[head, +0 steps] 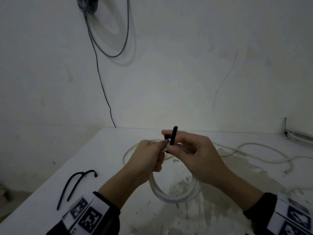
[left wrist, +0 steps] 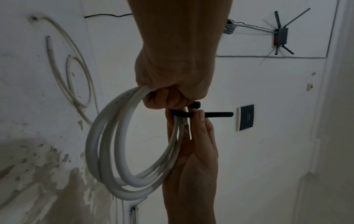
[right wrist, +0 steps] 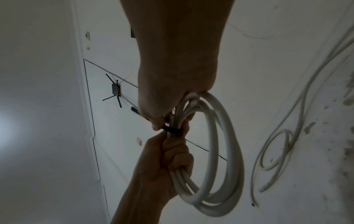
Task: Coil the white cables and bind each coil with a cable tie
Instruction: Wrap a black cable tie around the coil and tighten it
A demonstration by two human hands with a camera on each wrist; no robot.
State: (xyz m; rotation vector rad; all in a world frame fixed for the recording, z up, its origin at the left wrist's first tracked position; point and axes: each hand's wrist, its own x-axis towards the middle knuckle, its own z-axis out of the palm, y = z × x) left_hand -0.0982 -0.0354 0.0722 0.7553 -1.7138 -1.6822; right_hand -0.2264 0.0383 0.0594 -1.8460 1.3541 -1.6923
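Note:
A white cable coil (head: pixel 171 192) of several loops hangs above the white table (head: pixel 118 141). My left hand (head: pixel 157 150) grips the coil's top in a fist. A black cable tie (head: pixel 173 135) is wrapped round the bundled strands just beyond that fist, its free end sticking up. My right hand (head: pixel 179 143) pinches the tie at the bundle. In the left wrist view the tie's tail (left wrist: pixel 216 114) juts sideways past a right fingertip (left wrist: pixel 200 117) on the coil (left wrist: pixel 114 151). The right wrist view shows the tie (right wrist: pixel 170 129) encircling the strands above the left hand (right wrist: pixel 166 159).
Two spare black ties (head: pixel 76 184) lie near the table's left edge. A loose white cable (head: pixel 254 150) snakes over the right side, with another coil (head: pixel 301 138) at the far right. The table surface is stained in the middle. A grey cable (head: pixel 110 39) hangs on the wall.

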